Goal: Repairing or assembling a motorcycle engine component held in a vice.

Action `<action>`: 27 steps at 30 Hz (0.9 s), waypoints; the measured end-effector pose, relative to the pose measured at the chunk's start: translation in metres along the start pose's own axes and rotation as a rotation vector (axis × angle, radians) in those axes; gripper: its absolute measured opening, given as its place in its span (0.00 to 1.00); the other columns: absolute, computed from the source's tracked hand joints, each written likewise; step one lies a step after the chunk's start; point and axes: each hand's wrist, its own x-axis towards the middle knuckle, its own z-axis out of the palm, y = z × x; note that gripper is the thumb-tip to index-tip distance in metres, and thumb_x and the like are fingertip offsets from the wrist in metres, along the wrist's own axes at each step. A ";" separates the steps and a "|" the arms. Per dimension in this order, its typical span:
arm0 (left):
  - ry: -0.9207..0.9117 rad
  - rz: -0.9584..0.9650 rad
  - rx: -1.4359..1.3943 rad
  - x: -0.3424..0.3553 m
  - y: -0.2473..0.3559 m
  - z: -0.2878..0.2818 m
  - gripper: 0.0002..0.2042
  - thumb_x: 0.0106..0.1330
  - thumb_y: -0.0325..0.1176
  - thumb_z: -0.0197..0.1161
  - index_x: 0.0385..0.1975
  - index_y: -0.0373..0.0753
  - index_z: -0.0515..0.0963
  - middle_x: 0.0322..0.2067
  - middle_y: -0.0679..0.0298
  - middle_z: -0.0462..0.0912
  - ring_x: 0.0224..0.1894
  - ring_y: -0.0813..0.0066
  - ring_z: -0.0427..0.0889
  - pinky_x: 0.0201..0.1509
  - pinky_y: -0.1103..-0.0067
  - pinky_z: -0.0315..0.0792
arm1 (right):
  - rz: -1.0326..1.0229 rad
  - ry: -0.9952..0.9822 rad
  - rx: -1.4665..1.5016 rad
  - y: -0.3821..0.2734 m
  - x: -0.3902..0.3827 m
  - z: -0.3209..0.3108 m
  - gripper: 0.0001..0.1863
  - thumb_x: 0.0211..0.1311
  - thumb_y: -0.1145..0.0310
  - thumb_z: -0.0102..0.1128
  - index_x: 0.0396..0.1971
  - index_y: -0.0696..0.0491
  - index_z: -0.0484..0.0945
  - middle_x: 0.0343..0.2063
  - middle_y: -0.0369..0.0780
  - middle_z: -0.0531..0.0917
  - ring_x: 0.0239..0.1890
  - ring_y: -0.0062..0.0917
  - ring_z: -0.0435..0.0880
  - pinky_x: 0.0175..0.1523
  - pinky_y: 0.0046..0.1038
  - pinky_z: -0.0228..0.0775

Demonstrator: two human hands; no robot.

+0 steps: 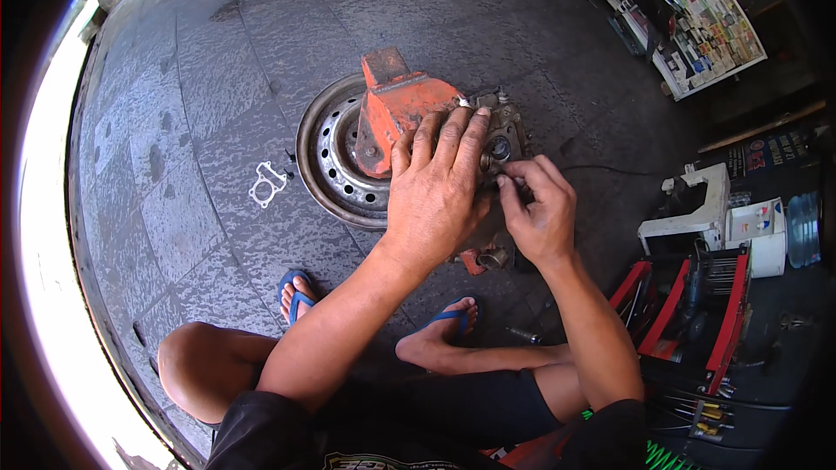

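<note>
Both hands on the engine part (503, 135) — left hand (435, 187) flat; right hand (538, 209) pinching; axis unclear.

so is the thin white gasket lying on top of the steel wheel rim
No, the white gasket lies flat on the dark paved floor, apart from the steel wheel rim and to its left.

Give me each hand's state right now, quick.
Left hand: open, fingers spread flat on the engine part.
Right hand: fingers pinched at the part; whether they hold something small cannot be told.
</note>
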 end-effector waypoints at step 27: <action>-0.049 0.006 0.008 0.031 0.004 -0.025 0.34 0.59 0.44 0.78 0.64 0.36 0.78 0.62 0.49 0.81 0.66 0.45 0.76 0.76 0.48 0.59 | 0.482 0.223 0.422 0.051 -0.015 0.015 0.05 0.70 0.76 0.66 0.41 0.61 0.82 0.37 0.38 0.86 0.41 0.23 0.83 0.50 0.28 0.75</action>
